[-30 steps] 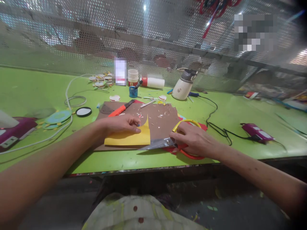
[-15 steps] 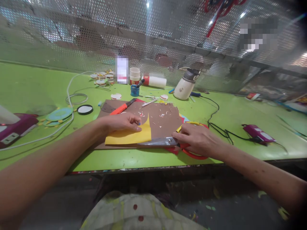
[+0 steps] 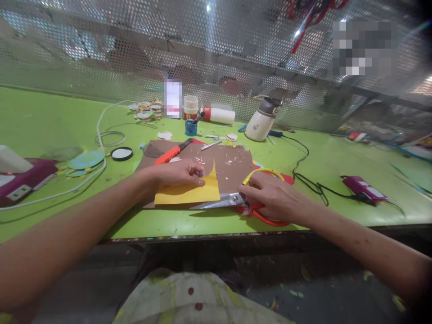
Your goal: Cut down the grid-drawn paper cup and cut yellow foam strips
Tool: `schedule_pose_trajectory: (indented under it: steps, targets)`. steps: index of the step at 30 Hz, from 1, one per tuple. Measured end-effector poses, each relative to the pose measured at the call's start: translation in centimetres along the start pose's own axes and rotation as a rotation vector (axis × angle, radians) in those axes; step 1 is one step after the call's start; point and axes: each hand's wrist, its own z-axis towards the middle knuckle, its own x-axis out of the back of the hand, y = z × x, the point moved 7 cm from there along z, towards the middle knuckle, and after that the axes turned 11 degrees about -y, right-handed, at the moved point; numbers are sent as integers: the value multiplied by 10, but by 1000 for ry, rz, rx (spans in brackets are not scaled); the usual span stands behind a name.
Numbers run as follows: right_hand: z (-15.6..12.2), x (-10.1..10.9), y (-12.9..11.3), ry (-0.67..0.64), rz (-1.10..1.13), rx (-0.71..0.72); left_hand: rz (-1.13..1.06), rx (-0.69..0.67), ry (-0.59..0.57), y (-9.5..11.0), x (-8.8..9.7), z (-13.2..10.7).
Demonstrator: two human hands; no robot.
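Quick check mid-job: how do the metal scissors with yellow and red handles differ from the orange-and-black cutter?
The metal scissors with yellow and red handles are gripped in the right hand; the orange-and-black cutter lies unheld on the brown board. The scissors have looped handles; the cutter has a straight body. The scissors look longer. Both are slender hand tools.

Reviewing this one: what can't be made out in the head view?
In the head view:
Whether the left hand pinches or presses the yellow paper: it hides its own underside.
How the right hand grips the scissors: its back covers most fingers.
What the upright screen shows: pixelated.
The whole purple socket box: cut by the left edge.
Things behind the mesh panel: blurred through its holes.
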Motion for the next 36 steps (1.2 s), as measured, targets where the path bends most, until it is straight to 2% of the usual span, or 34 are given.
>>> schedule_pose_trajectory:
  steps: [14, 25, 36]
  targets:
    - [-4, 1, -3, -25, -12, -3, 45, -10, 50, 5, 3, -4]
    - [7, 3, -8, -5, -5, -9, 99, -34, 66, 6, -3, 7]
    - [8, 0, -10, -24, -24, -6, 175, -53, 102, 11, -4, 7]
